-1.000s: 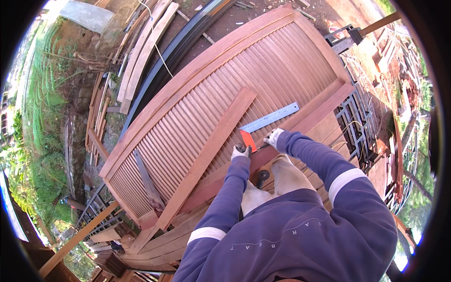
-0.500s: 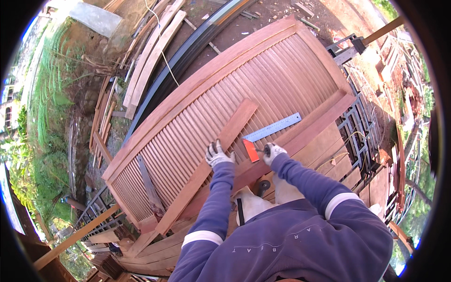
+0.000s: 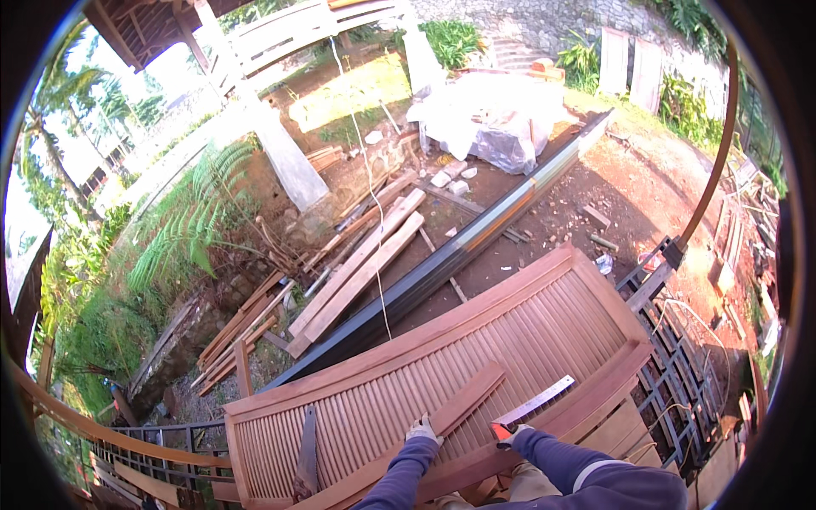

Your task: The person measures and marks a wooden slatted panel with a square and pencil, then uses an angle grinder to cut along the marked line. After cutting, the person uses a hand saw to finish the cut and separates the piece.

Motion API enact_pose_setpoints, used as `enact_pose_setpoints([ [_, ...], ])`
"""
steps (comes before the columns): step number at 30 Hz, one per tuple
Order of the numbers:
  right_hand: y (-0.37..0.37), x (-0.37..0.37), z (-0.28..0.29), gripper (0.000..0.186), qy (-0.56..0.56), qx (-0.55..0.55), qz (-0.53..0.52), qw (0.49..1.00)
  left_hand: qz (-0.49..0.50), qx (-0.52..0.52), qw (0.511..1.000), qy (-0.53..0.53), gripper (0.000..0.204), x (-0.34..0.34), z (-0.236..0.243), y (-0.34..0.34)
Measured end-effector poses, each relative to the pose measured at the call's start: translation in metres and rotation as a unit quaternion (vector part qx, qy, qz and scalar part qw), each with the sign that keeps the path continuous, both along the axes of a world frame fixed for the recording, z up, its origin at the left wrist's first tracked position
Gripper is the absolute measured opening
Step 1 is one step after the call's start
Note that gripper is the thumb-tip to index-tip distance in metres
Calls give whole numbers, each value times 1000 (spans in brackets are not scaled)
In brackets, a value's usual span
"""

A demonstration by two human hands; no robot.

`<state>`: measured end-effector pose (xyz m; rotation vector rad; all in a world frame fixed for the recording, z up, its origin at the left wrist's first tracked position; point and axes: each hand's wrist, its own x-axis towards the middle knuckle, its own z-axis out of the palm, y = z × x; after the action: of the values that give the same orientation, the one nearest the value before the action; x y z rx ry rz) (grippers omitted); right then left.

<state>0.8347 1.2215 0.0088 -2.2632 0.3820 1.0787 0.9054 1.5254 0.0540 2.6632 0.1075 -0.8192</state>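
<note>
My left hand (image 3: 423, 428), in a pale glove, rests on a loose plank (image 3: 469, 398) with its fingers stretched out. The plank lies slantwise across a large slatted wooden panel (image 3: 374, 374). To its right, my gloved right hand (image 3: 512, 439) is closed at the orange handle of a try square (image 3: 537, 399), whose metal blade points away to the right over the slats. My sleeve and hand cover part of the handle. A handsaw (image 3: 308, 450) lies on the slats at the panel's left end.
Beyond the panel runs a long dark metal beam (image 3: 450, 261), with sawn boards (image 3: 361, 276) stacked behind it. A black metal grid (image 3: 680, 382) stands to the right. Farther off is a plastic-covered pile (image 3: 501, 140) on bare earth.
The view has tilted up, so the panel and hands sit lower in it. My right hand has moved from beside the try square onto its handle; my left hand stays on the plank.
</note>
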Motion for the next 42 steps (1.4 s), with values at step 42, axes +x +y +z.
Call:
enact_pose_setpoints([
  [42, -62, -53, 307, 11, -526, 442, -443, 576, 5, -569, 822, 0, 28, -21, 163, 46],
])
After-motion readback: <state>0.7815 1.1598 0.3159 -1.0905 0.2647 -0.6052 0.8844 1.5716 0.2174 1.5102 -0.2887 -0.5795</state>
